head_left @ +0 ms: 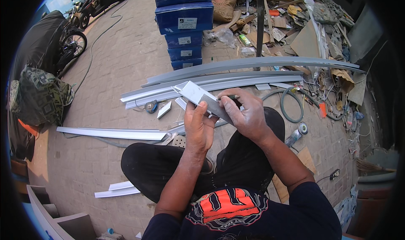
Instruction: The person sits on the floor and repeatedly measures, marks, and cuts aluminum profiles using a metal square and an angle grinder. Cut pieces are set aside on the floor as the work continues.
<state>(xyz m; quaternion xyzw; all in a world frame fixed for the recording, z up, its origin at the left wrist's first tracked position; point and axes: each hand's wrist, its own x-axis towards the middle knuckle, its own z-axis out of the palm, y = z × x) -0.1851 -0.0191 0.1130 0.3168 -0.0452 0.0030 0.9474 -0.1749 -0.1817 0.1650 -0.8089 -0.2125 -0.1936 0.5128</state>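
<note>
Left hand (pixel 198 128) gripping white profile (pixel 193 91) at twelve o'clock from lap (pixel 236 164); right hand (pixel 249 115) pinching dark pencil-like tool (pixel 233 97) at two o'clock edge, apparently marking; next stroke likely calling for steady hold.

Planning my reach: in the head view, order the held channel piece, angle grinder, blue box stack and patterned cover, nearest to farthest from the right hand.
From the right hand:
1. Held channel piece: left, at its fingers.
2. Angle grinder: lower right.
3. Blue box stack: ahead and left.
4. Patterned cover: far left.
</note>
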